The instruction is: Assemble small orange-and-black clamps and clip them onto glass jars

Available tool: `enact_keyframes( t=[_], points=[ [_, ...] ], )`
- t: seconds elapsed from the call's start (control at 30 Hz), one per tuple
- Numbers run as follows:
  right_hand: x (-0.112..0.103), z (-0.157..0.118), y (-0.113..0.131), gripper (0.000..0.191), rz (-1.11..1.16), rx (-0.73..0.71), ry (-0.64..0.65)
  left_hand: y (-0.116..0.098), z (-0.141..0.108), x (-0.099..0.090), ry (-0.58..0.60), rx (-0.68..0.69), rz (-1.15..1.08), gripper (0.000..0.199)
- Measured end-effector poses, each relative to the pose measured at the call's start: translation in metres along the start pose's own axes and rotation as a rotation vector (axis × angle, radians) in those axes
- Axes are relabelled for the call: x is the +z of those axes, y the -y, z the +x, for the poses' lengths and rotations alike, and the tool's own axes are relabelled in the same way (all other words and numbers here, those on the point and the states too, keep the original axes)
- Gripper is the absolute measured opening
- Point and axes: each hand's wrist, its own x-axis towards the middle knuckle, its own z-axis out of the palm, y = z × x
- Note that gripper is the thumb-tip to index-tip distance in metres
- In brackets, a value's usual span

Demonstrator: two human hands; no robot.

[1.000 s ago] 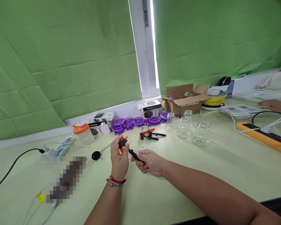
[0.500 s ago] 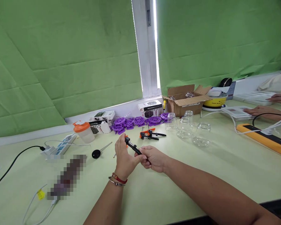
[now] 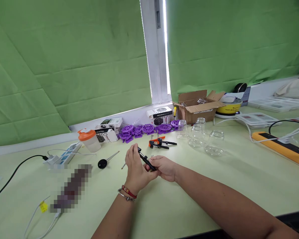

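Gripping a black clamp (image 3: pixel 147 160) between both hands, the person holds it just above the worktop (image 3: pixel 189 199) in the head view, slanting from its upper end at the left fingers down to its handle at the right. The left hand (image 3: pixel 137 170) is half closed, its fingers standing up and bent around the upper end, its thumb spread away along the lower side and reaching the right hand; the palm hides part of the clamp. The right hand (image 3: pixel 164 168) is closed more tightly, thumb and fingers pinched on the handle, the two hands meeting there. A thin metal tip (image 3: pixel 123 166) shows just left of the left hand; whether it belongs to the clamp cannot be told.

Beyond the hands lie two orange-and-black clamps (image 3: pixel 160 142), side by side, handles pointing right. Behind them, purple discs (image 3: pixel 148 128) run in a row along the wall. Four clear jars (image 3: pixel 196 135) stand to the right, near an open carton (image 3: pixel 201 114). Left of the hands, a black disc (image 3: pixel 102 163) with a metal stem rests on the worktop, and a bottle (image 3: pixel 89 141) with an orange lid stands behind it.
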Motion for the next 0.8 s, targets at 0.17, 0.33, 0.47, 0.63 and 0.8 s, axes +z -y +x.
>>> enact_keyframes(
  t=[0.17,0.33,0.47,0.63,0.8],
  points=[
    [-0.0026,0.0038,-0.0032,0.014,0.093,0.022,-0.018,0.0017,0.0002,0.0020,-0.031,0.020,-0.011,0.106],
    [-0.0034,0.0043,-0.0032,0.008,0.127,0.051,-0.038,0.0011,0.0008,0.0023,-0.050,0.030,-0.038,0.102],
    [-0.0008,0.0028,-0.0004,0.009,0.146,0.058,-0.064,0.0008,0.0006,0.0030,-0.058,-0.010,-0.098,0.100],
    [0.0016,0.0019,0.0002,0.016,0.069,-0.005,-0.070,0.0049,0.0006,0.0043,-0.013,-0.109,-0.121,0.109],
    [0.0010,0.0018,-0.0014,0.017,0.060,0.004,-0.107,0.0046,0.0013,0.0031,-0.017,-0.046,-0.103,0.109]
  ],
)
